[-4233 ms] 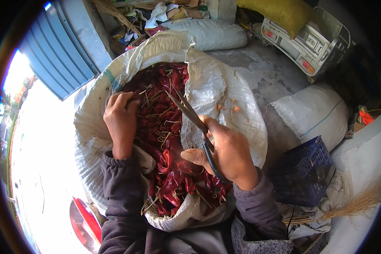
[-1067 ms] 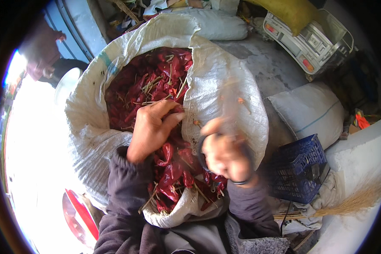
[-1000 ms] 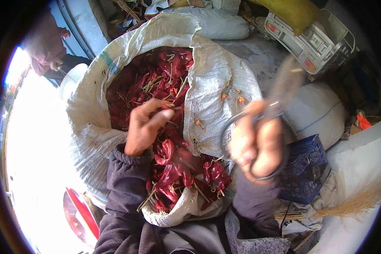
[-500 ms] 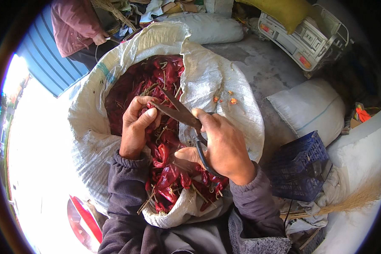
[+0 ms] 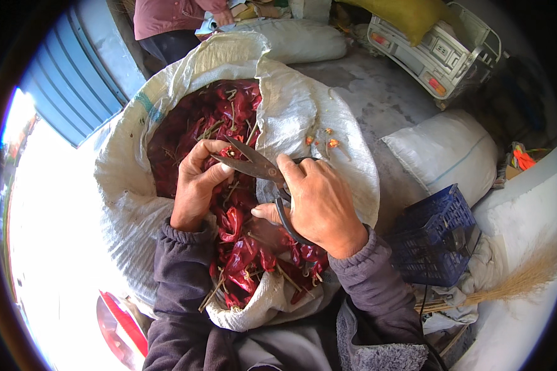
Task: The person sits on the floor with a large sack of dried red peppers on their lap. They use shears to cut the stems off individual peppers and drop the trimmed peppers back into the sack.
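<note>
My left hand pinches a red dried pepper near the middle of a big white woven sack, which is full of such peppers with pale stems. My right hand grips black-handled scissors. Their dark blades are slightly parted at the held pepper, just above my left thumb; whether they touch it I cannot tell. A few small orange bits lie on the folded-over right side of the sack.
A person in pink bends at the back beside a stuffed pale sack. Right are a white cart with a yellow sack, another white sack, a blue crate and a straw broom. Blue metal panel at left.
My right hand has brought the scissors leftward to the pepper in my left hand since a second ago. The person in pink has moved from the left toward the back.
</note>
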The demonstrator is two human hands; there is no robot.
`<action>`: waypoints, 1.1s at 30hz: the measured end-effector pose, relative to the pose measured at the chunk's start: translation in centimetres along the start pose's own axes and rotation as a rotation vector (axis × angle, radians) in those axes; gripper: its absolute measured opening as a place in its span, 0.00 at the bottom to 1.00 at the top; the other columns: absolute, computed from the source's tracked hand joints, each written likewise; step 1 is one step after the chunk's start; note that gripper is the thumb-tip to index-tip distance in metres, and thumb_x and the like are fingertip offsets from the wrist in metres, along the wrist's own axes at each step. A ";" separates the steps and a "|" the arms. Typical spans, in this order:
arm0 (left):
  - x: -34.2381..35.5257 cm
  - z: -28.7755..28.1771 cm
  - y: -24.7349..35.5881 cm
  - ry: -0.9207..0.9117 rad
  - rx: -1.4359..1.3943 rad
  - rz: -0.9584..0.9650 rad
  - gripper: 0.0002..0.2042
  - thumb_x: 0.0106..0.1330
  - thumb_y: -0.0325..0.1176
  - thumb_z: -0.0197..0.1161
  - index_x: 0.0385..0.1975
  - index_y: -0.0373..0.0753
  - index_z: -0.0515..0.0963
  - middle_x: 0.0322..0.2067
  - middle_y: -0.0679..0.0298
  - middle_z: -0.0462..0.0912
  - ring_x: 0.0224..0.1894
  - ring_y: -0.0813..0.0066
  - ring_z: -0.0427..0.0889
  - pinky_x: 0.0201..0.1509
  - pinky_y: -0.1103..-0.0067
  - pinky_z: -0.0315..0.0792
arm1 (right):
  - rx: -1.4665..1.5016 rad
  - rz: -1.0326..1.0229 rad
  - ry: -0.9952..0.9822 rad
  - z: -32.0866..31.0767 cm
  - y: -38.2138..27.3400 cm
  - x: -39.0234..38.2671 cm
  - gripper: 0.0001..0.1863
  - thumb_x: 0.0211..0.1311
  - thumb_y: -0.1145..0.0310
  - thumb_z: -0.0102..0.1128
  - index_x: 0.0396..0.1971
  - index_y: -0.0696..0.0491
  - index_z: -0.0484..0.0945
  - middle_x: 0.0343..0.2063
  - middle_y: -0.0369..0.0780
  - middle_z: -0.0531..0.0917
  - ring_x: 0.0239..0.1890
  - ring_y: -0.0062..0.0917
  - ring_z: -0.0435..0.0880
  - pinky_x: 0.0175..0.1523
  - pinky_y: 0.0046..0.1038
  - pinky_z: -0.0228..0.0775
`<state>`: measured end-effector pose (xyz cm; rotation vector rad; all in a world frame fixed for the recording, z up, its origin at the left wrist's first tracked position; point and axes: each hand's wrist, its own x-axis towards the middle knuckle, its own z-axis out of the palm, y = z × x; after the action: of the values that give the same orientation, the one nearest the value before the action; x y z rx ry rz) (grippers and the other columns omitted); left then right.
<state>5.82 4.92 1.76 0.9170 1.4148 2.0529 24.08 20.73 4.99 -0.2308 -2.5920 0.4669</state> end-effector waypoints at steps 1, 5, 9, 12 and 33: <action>0.2 -0.1 0.2 -0.025 -0.016 -0.018 0.11 0.69 0.22 0.68 0.50 0.35 0.81 0.32 0.73 0.83 0.30 0.89 0.75 0.34 0.88 0.66 | 0.007 0.008 0.007 -0.1 0.1 0.0 0.46 0.51 0.38 0.76 0.60 0.59 0.76 0.36 0.51 0.81 0.40 0.48 0.82 0.46 0.45 0.74; 1.5 0.3 1.4 -0.088 0.026 -0.060 0.11 0.71 0.22 0.66 0.51 0.34 0.81 0.36 0.69 0.86 0.33 0.88 0.77 0.37 0.88 0.71 | -0.030 0.025 0.039 -0.7 0.4 -0.2 0.44 0.52 0.39 0.76 0.59 0.58 0.76 0.36 0.51 0.81 0.40 0.48 0.83 0.45 0.45 0.75; 3.2 0.7 0.9 -0.171 -0.019 -0.032 0.09 0.70 0.22 0.67 0.49 0.33 0.83 0.38 0.65 0.88 0.34 0.84 0.80 0.41 0.84 0.74 | -0.056 0.037 0.054 -1.2 1.0 -0.3 0.43 0.54 0.39 0.75 0.59 0.58 0.76 0.35 0.52 0.82 0.40 0.48 0.84 0.44 0.45 0.76; 3.8 0.9 0.4 -0.206 -0.053 -0.042 0.08 0.69 0.22 0.68 0.46 0.33 0.84 0.37 0.65 0.88 0.34 0.83 0.80 0.41 0.83 0.74 | -0.047 0.077 0.046 -1.3 1.2 -0.5 0.40 0.56 0.40 0.74 0.56 0.58 0.77 0.33 0.52 0.83 0.38 0.49 0.86 0.42 0.45 0.77; 3.8 2.4 -0.1 -0.277 0.185 -0.087 0.05 0.69 0.26 0.71 0.41 0.35 0.84 0.34 0.70 0.85 0.33 0.84 0.79 0.38 0.83 0.74 | 0.016 0.152 0.158 1.8 1.3 -1.4 0.27 0.59 0.45 0.75 0.41 0.55 0.79 0.24 0.48 0.83 0.27 0.48 0.87 0.30 0.45 0.78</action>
<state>5.13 9.15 3.20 1.1450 1.4788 1.6776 24.56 21.10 2.43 -0.4437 -2.4255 0.5014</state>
